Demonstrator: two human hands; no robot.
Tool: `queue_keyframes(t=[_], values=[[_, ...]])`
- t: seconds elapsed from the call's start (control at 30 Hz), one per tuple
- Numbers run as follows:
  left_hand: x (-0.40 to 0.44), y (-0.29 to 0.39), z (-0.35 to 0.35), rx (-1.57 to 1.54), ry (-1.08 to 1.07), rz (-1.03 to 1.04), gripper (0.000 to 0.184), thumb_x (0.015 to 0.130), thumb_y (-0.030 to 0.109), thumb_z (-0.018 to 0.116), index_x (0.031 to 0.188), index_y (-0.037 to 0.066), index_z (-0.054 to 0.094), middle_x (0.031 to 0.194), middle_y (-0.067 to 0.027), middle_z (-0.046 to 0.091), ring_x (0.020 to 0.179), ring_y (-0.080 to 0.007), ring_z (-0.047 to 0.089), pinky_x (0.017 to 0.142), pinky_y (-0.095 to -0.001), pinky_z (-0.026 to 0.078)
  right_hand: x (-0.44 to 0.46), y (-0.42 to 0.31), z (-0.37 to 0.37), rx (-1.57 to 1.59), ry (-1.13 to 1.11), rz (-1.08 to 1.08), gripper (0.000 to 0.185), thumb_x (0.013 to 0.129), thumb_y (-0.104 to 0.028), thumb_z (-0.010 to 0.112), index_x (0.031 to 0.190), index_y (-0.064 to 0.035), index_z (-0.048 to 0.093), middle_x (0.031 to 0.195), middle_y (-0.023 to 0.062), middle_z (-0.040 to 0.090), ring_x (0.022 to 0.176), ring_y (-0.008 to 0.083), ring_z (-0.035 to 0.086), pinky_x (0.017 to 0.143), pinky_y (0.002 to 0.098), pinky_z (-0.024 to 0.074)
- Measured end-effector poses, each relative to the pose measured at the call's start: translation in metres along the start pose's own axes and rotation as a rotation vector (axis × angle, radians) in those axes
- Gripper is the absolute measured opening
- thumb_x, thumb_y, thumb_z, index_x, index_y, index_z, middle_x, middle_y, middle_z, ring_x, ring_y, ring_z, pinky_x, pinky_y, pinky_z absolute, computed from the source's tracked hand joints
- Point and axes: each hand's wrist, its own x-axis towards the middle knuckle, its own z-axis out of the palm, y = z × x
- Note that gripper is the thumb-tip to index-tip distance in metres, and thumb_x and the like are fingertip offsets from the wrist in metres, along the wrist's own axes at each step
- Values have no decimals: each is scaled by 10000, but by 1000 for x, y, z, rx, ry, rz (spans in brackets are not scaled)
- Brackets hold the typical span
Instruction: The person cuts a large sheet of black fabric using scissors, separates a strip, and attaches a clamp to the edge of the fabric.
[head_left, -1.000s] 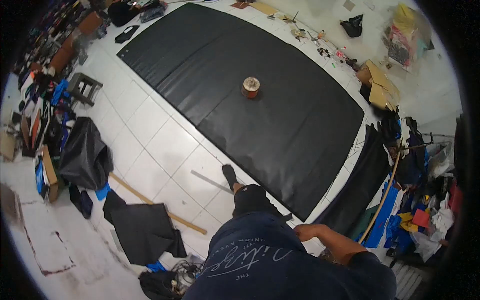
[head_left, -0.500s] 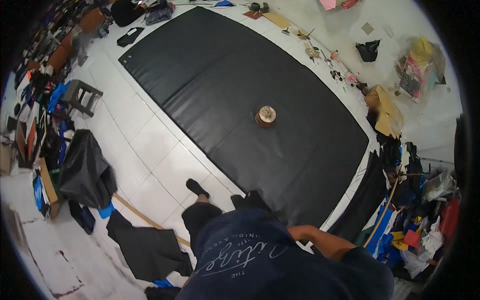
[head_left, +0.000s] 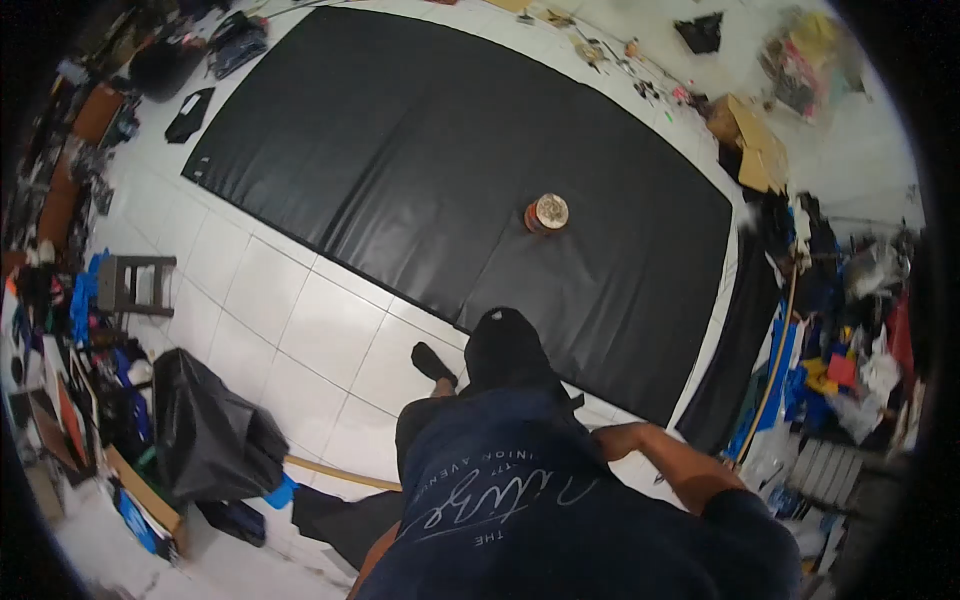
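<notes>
My right hand (head_left: 618, 440) is at my right hip, against the edge of my dark T-shirt (head_left: 520, 500). Its fingers are mostly hidden there, so I cannot tell what they hold, if anything. My left hand is out of view; only a strip of the left arm shows beside the shirt. In front of me a large black sheet (head_left: 400, 130) lies spread on the floor, creased in places. A round reddish tin (head_left: 547, 214) with a pale, stained top stands on it, apart from both hands. One knee in black trousers (head_left: 505, 345) overlaps the sheet's near edge.
White tiles (head_left: 300, 330) border the sheet. At left are a dark stool (head_left: 138, 285), a black-draped heap (head_left: 215, 430) and piled materials. Cardboard (head_left: 750, 145) and small tools line the far right wall. Scraps (head_left: 850, 370) and a long wooden stick (head_left: 775, 360) lie at right.
The view has turned, and the sheet and tin sit differently in it. One leg has come up and forward over the sheet's near edge. My right hand stays by the hip.
</notes>
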Motion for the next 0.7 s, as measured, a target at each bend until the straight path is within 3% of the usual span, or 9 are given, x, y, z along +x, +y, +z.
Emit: queue_keyframes(t=[0.13, 0.23, 0.3, 0.4, 0.57, 0.7], values=[[8, 39, -64, 53, 8, -11, 408, 900, 302, 585, 1136, -28, 623, 1053, -147, 694, 898, -268, 659, 807, -402, 504, -2, -48, -28, 35, -50, -6, 325, 848, -154, 571, 1103, 36, 639, 1103, 201, 671, 992, 323, 627, 890, 437, 461], [13, 69, -105, 91, 25, -11, 410, 899, 305, 584, 1132, -29, 623, 1049, -149, 695, 897, -272, 659, 806, -406, 504, 7, -78, -56, 16, -12, -4, 372, 865, -216, 522, 1101, 47, 639, 1067, 222, 674, 993, 280, 624, 862, 406, 475], [19, 91, -129, 115, 33, -10, 411, 898, 307, 584, 1130, -30, 624, 1046, -150, 696, 897, -274, 659, 805, -408, 504, 4, -96, -79, 47, 16, -23, 340, 800, -192, 601, 1024, 60, 649, 1044, 202, 678, 953, 322, 630, 846, 430, 460], [36, 139, -157, 151, 54, -6, 413, 897, 309, 583, 1127, -31, 624, 1042, -151, 697, 896, -277, 660, 804, -412, 504, 10, -108, -117, 122, 34, -48, 334, 790, -191, 608, 1008, 58, 655, 1021, 201, 678, 961, 325, 627, 848, 426, 459], [65, 234, -192, 181, 113, -4, 416, 895, 314, 582, 1122, -33, 624, 1035, -153, 698, 894, -282, 660, 801, -418, 504, 11, -130, -221, 63, 16, -46, 245, 803, -176, 627, 924, 22, 707, 1026, 174, 693, 968, 265, 630, 851, 419, 468], [85, 303, -215, 209, 120, -23, 418, 894, 317, 581, 1117, -34, 624, 1030, -155, 699, 893, -287, 661, 800, -423, 503, 23, -116, -282, 92, -18, -41, 321, 817, -204, 665, 1047, 19, 682, 1080, 181, 687, 1045, 273, 622, 906, 416, 459]])
